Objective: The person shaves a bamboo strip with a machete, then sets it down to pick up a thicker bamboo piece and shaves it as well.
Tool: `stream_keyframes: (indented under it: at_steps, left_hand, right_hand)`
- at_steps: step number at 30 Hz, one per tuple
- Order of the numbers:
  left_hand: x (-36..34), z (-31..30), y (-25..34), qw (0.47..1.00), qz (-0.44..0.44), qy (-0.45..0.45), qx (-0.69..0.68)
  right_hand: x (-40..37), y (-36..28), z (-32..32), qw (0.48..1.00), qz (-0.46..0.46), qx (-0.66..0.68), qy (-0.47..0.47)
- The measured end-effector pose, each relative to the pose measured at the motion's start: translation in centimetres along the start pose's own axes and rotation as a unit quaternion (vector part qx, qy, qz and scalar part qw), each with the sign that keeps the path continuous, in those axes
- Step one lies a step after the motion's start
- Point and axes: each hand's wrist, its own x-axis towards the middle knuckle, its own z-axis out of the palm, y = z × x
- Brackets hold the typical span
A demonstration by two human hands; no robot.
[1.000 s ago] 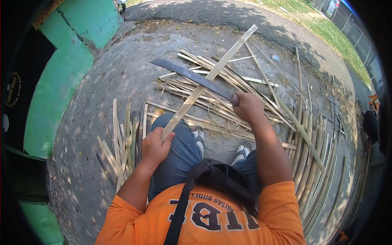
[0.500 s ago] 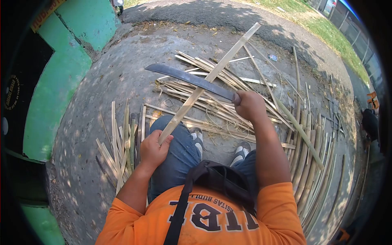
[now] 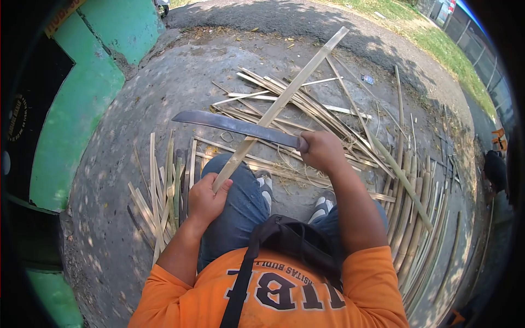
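Observation:
My left hand (image 3: 208,198) is closed around the lower end of a long, pale bamboo strip (image 3: 296,86), just above my left knee. The strip slants up and away to the right. In my right hand (image 3: 322,153) is the handle of a machete (image 3: 221,122), its dark curved blade pointing left. The blade crosses over the strip, a little above my left hand, and overlaps it in this view.
Split bamboo strips (image 3: 309,106) lie piled on the concrete ahead. More strips (image 3: 158,188) stand to my left. Bamboo poles (image 3: 410,218) are laid out on the right. A green wall (image 3: 82,126) rises at the left, and a black bag (image 3: 290,238) rests on my lap.
My right hand has brought the machete down along the strip, nearer to my left hand, and slightly leftward. The left hand and the strip have barely moved.

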Motion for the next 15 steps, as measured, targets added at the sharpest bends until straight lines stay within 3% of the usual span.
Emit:
stream_keyframes:
  at_steps: [4,6,9,15]
  left_hand:
    - [-0.1,0.1,0.0,1.0,0.016,0.006,0.008]
    - [-0.1,0.0,-0.1,1.0,0.021,0.006,0.012]
    - [0.1,0.1,-0.1,1.0,0.019,0.005,0.007]
    - [-0.1,0.5,-0.2,1.0,0.021,0.019,0.0]
  right_hand:
    - [0.5,2.9,-0.7,0.993,0.096,0.029,0.057]
    - [0.5,3.1,-1.3,0.994,0.108,0.002,0.025]
    - [0.2,2.1,-1.3,0.994,0.106,-0.004,0.034]
    - [0.0,0.4,-0.4,1.0,0.002,-0.01,0.013]
